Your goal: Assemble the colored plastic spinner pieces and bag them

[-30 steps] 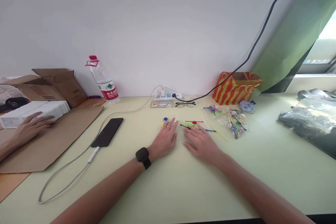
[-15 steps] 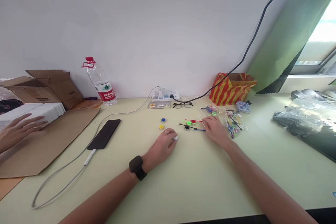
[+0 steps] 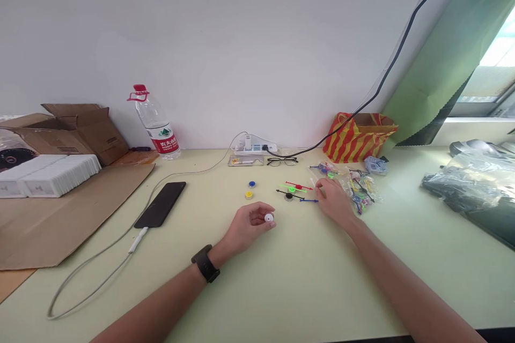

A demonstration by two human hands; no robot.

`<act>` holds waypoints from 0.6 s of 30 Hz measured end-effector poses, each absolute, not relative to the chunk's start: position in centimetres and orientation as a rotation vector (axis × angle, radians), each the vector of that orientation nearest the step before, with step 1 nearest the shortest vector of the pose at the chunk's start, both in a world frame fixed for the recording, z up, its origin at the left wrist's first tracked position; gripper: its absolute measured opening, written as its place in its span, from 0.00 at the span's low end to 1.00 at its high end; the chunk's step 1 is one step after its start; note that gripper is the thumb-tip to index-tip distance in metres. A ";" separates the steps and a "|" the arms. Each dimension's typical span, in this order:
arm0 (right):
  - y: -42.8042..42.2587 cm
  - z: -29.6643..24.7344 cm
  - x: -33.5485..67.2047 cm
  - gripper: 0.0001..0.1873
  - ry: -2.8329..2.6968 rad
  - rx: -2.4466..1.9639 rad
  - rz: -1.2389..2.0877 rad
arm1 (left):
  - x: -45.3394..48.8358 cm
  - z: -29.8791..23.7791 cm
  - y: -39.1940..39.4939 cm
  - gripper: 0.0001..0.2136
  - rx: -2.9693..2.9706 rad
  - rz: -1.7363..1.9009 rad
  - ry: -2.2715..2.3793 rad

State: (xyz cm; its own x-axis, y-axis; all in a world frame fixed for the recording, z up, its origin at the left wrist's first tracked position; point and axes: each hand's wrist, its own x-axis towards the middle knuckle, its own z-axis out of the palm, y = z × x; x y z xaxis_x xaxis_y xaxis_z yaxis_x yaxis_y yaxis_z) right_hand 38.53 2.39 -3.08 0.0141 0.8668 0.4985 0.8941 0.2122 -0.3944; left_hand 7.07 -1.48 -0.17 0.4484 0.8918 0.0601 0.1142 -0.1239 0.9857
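My left hand [image 3: 251,225] is closed around a small white round plastic piece [image 3: 269,217], with its flat face showing a little hole. Beyond it on the table lie a blue disc [image 3: 251,184] and a yellow disc [image 3: 249,194]. My right hand [image 3: 333,201] rests low over the table with its fingers drawn together; whatever they hold is hidden. Close to those fingertips are a red arrow [image 3: 302,186], a green arrow piece [image 3: 293,189], a black arrow piece [image 3: 288,196] and a blue arrow [image 3: 309,201]. Clear bags [image 3: 361,188] of similar coloured parts lie just beyond.
A phone [image 3: 161,204] on a white cable lies left of my forearm. Along the wall stand a water bottle [image 3: 161,131], a power strip [image 3: 257,147], glasses [image 3: 282,161] and a striped bag [image 3: 358,136]. Stacked white pieces [image 3: 60,174] sit on cardboard [image 3: 92,209] at left.
My left hand has turned and opened up somewhat, bringing the white piece into view. The other person's hand has left the white stack. My right hand stays nearly in place.
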 end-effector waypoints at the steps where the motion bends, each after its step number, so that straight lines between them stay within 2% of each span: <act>1: 2.4 -3.0 38.6 0.07 -1.800 -1.639 -0.054 | 7.1 -0.2 -1.6 0.15 1.557 0.850 0.912; 9: 2.2 -2.0 38.6 0.07 -1.613 -1.536 0.031 | 7.2 0.2 -1.8 0.14 1.575 0.817 0.913; 14: 1.3 -1.2 36.9 0.14 -1.556 -1.404 0.150 | 7.1 0.2 -1.7 0.23 1.490 0.843 0.887; 18: 0.7 -1.1 36.0 0.15 -1.600 -1.361 0.223 | 7.3 0.1 -1.7 0.17 1.497 0.808 0.883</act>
